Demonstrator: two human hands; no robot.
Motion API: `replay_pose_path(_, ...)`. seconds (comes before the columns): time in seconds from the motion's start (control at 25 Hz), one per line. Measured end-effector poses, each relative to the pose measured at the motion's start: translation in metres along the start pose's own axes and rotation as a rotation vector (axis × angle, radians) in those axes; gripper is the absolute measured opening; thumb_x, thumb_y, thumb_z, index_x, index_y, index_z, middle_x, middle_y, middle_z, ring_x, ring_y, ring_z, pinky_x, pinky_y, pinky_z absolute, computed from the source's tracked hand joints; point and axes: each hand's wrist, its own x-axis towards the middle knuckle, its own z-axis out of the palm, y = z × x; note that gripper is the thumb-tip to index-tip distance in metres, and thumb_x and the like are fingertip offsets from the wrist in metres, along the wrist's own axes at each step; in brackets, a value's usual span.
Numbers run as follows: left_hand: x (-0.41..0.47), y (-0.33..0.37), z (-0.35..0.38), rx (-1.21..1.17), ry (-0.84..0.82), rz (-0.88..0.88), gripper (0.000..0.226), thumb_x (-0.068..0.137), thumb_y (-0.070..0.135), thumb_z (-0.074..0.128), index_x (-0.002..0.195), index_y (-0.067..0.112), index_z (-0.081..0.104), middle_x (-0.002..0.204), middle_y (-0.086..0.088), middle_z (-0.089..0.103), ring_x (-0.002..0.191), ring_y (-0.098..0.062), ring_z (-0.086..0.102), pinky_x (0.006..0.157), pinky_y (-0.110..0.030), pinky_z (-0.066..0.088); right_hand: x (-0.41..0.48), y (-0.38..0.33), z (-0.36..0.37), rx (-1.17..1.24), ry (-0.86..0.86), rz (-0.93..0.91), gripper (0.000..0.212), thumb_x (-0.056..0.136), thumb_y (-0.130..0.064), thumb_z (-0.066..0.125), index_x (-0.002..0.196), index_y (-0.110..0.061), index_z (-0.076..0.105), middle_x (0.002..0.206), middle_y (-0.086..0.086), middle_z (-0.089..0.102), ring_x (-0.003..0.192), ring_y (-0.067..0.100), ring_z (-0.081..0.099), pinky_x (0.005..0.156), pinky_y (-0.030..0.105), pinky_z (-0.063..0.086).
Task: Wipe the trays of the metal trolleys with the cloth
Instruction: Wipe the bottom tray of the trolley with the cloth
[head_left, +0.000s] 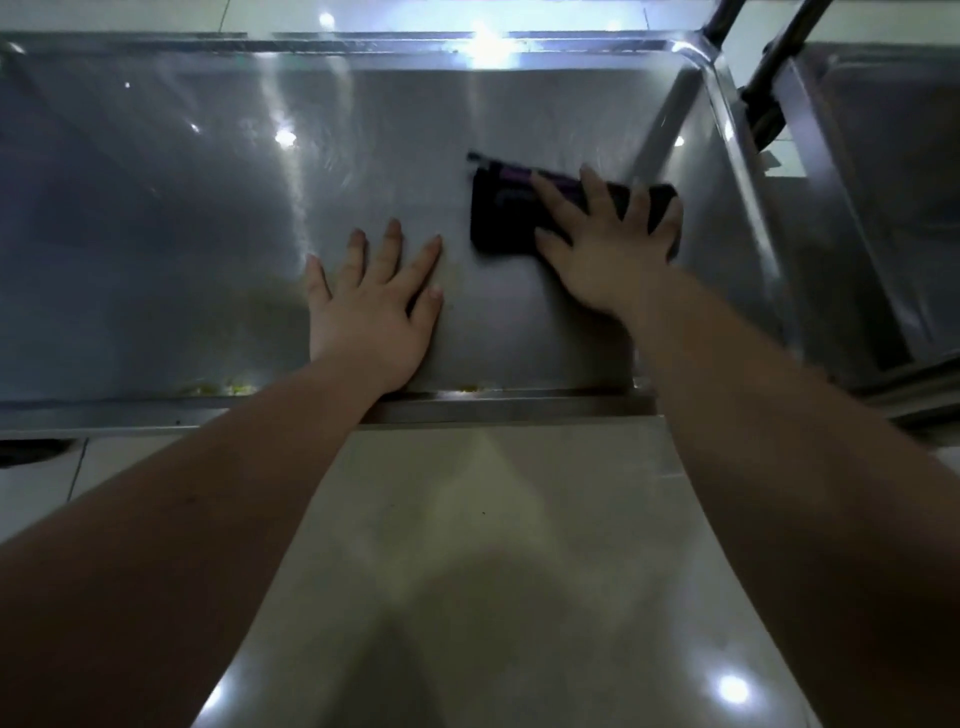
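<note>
A shiny metal trolley tray (182, 208) fills the upper half of the head view. A dark folded cloth (501, 213) with a purple stripe lies on the tray's right part. My right hand (608, 254) lies flat on the cloth with fingers spread, pressing it against the tray floor. My left hand (371, 306) rests flat on the bare tray floor just left of the cloth, fingers straight and spread. Small yellowish crumbs (223, 387) sit along the tray's near wall.
The tray's near rim (467, 410) runs across under my forearms. A second metal trolley tray (893, 182) stands to the right, with dark upright posts (763, 98) between the two. Pale tiled floor (493, 571) lies below.
</note>
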Motion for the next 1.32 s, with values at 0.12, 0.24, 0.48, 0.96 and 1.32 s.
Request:
replay_pose_path(0.12, 0.002, -0.001, 0.005, 0.010, 0.018, 0.004, 0.054, 0.097, 0.057, 0.007, 0.151, 0.051, -0.001, 0.164, 0.008, -0.002, 0.151, -0.025, -0.003, 0.115, -0.060, -0.006, -0.093, 0.002, 0.033, 0.000, 0.115, -0.076, 0.049, 0.094, -0.065, 0.017, 0.141, -0.066, 0.001, 0.162, -0.011, 0.007, 0.145, 0.040, 0.000, 0.108, 0.061, -0.016)
replay_pose_path(0.24, -0.002, 0.001, 0.005, 0.008, 0.036, 0.011, 0.054, 0.098, 0.056, 0.008, 0.151, 0.051, 0.001, 0.164, 0.007, 0.001, 0.151, -0.026, -0.001, 0.115, -0.060, -0.005, -0.131, 0.002, 0.040, 0.026, 0.056, -0.067, 0.048, 0.090, -0.067, 0.011, 0.135, -0.073, -0.004, 0.161, -0.016, 0.006, 0.144, 0.030, -0.006, 0.102, 0.051, -0.027)
replay_pose_path(0.48, 0.002, 0.000, 0.003, 0.019, 0.032, 0.003, 0.056, 0.097, 0.054, 0.009, 0.152, 0.049, 0.000, 0.164, 0.008, -0.003, 0.151, -0.025, -0.003, 0.115, -0.060, -0.005, 0.036, -0.022, 0.002, 0.030, 0.030, 0.038, 0.053, 0.096, -0.058, 0.024, 0.145, -0.059, 0.004, 0.163, -0.007, -0.007, 0.145, 0.045, -0.013, 0.107, 0.068, -0.018)
replay_pose_path(0.96, 0.010, -0.007, 0.001, 0.006, 0.032, 0.016, 0.056, 0.096, 0.060, 0.009, 0.151, 0.051, 0.001, 0.164, 0.009, -0.004, 0.151, -0.025, -0.005, 0.114, -0.061, -0.007, 0.066, 0.064, -0.021, -0.101, 0.129, 0.280, 0.062, 0.088, -0.073, 0.016, 0.147, -0.054, 0.012, 0.163, 0.000, 0.007, 0.145, 0.047, -0.004, 0.107, 0.071, -0.011)
replay_pose_path(1.32, 0.004, -0.004, -0.002, 0.018, 0.008, -0.029, 0.059, 0.096, 0.059, 0.011, 0.152, 0.048, -0.003, 0.164, 0.001, -0.008, 0.150, -0.027, -0.009, 0.117, -0.056, -0.006, 0.041, -0.025, 0.010, -0.046, 0.044, -0.082, 0.056, 0.092, -0.064, 0.024, 0.146, -0.058, 0.010, 0.163, -0.007, 0.007, 0.145, 0.045, -0.005, 0.104, 0.071, -0.015)
